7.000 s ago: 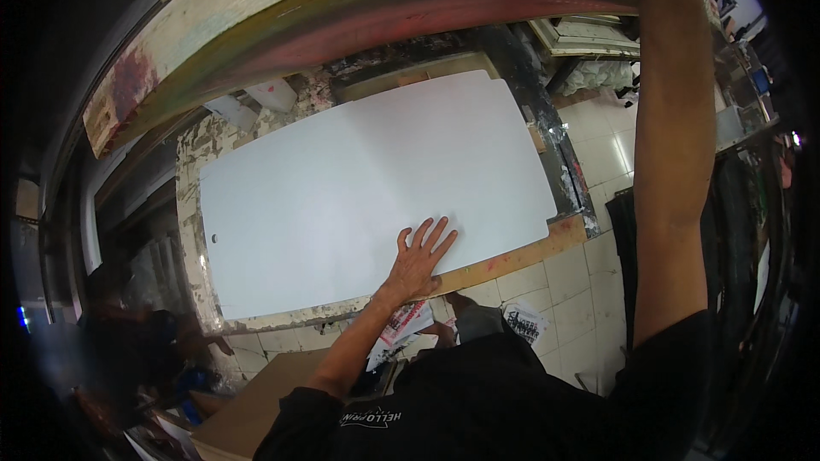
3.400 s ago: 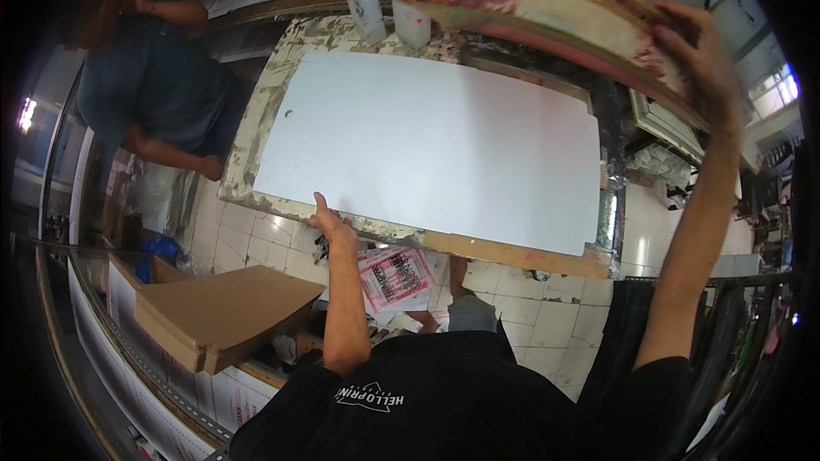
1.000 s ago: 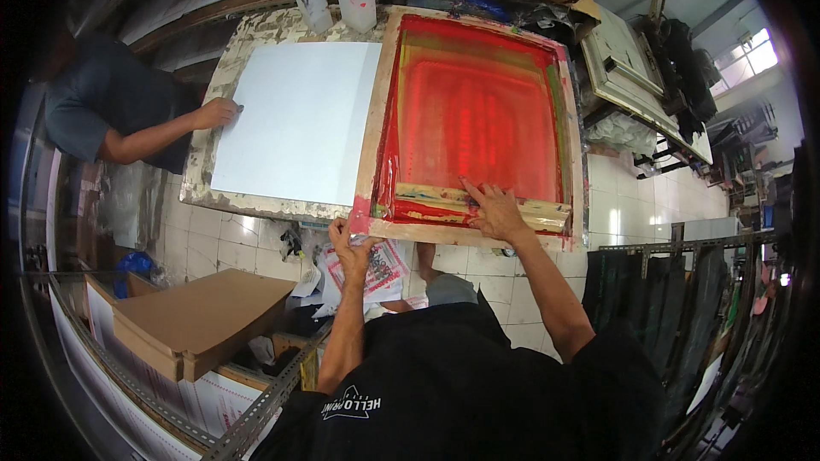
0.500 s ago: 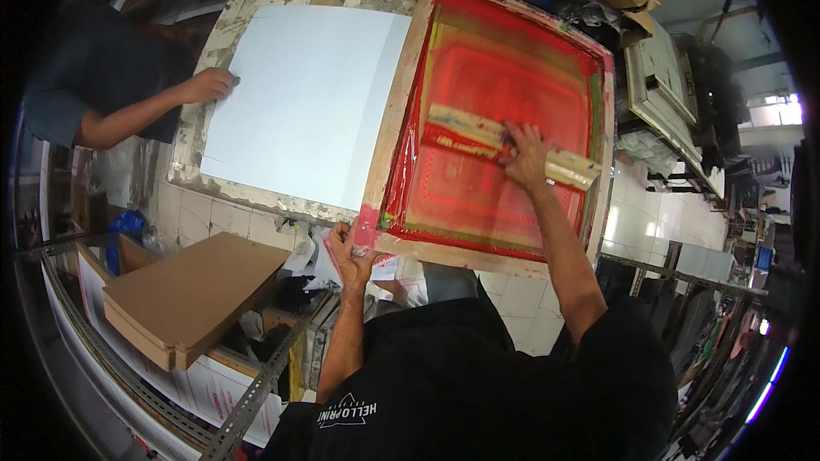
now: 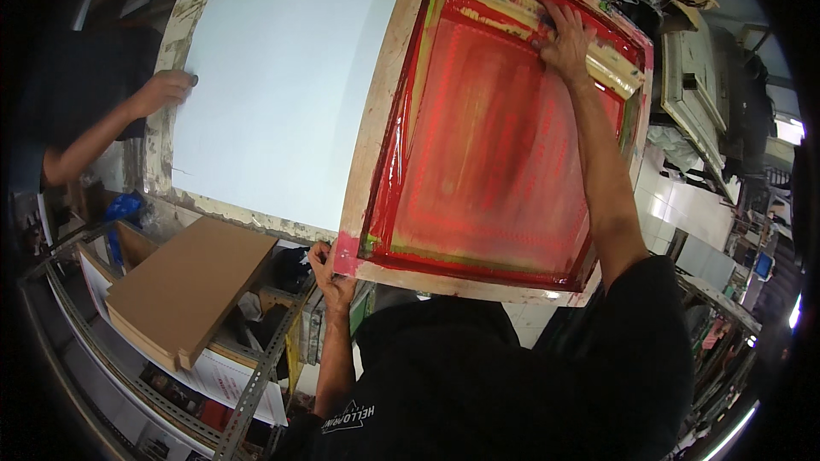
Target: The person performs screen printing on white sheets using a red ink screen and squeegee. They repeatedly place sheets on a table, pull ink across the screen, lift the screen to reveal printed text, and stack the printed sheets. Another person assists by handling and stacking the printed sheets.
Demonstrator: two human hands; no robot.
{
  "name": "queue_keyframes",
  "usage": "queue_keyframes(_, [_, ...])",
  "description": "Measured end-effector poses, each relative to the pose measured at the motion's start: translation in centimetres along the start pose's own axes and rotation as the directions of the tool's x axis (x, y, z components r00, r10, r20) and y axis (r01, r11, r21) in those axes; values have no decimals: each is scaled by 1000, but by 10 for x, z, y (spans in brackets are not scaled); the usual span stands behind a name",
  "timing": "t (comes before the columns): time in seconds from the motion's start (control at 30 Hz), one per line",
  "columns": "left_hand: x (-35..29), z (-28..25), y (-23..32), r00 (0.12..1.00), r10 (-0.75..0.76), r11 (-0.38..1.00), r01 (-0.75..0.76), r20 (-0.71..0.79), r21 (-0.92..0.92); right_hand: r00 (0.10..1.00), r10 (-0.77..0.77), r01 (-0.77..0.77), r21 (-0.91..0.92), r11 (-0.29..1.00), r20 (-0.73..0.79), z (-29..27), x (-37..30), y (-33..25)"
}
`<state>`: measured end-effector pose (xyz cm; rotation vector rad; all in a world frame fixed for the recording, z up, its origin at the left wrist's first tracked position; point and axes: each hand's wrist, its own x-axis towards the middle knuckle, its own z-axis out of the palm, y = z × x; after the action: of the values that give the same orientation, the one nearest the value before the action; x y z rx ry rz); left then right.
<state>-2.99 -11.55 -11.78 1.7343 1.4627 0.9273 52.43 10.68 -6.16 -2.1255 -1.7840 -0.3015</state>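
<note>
My right hand (image 5: 568, 47) grips a wooden squeegee (image 5: 495, 4) smeared with red ink, its fingers over the far side of the handle. The squeegee lies across the far end of the screen mesh (image 5: 487, 154), which is streaked with red. Around the mesh runs a wooden screen frame (image 5: 384, 111) with low, red-stained inner walls. My left hand (image 5: 333, 275) is closed on this frame's near left corner. Left of the frame, a large white sheet (image 5: 273, 94) lies flat on a worn, blotched table (image 5: 162, 132).
A co-worker's hand (image 5: 171, 90) rests at the sheet's left edge. Stacked brown cardboard (image 5: 192, 282) sits on a metal rack (image 5: 256, 401) at the near left. White-edged shelving (image 5: 696, 102) stands to the right, beyond the frame.
My right hand has pushed the squeegee from mid-screen to the far end. My left hand stays at the frame's corner. The whole view has shifted somewhat.
</note>
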Motion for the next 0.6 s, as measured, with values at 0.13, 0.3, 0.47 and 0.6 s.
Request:
queue_keyframes(0.13, [7,-2,2,999,-26,999,25,31,26,988,-149,154,128,980,-45,12,39,30])
queue_keyframes(0.3, [5,-6,10,999,-43,998,41,21,55,981,-171,142,255,956,95,0,63,46])
queue_keyframes(0.47, [-2,-19,13,997,-22,998,16,75,68,982,-171,156,161,975,84,-8,28,21])
queue_keyframes(0.6, [-1,-26,31,997,-54,996,57,50,-67,994,-107,103,99,990,31,-30,-29,-9])
